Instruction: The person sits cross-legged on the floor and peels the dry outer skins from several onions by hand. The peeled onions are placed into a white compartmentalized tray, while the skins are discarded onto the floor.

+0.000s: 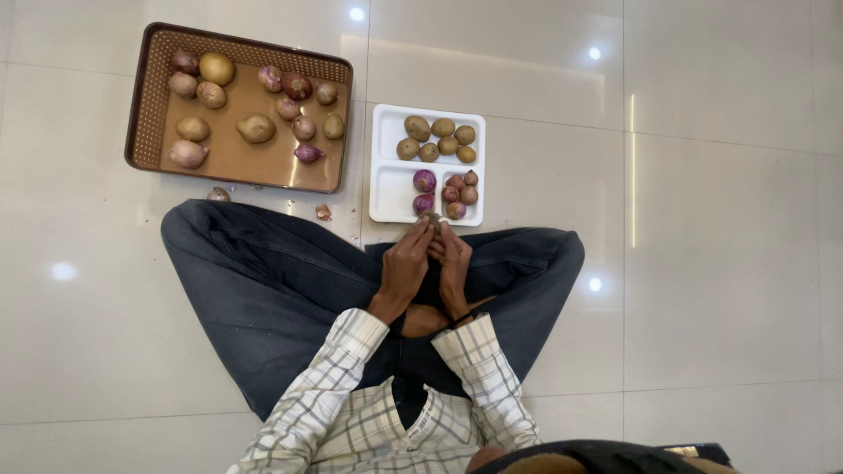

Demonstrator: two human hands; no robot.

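I sit cross-legged on a tiled floor. My left hand (406, 268) and my right hand (454, 263) meet just below the white tray (384, 167), and both hold a small brownish item (432, 219) between the fingertips; most of it is hidden. The white tray has compartments: several potatoes (436, 139) lie in the top one, and several small red onions (450, 191) in the lower ones. A brown tray (145, 105) at the upper left holds a mix of potatoes and onions (255, 127).
A loose onion (218, 194) lies on the floor by the brown tray's near edge, beside my knee. A small piece of onion skin (323, 211) lies between the two trays. Glossy beige tiles spread all around.
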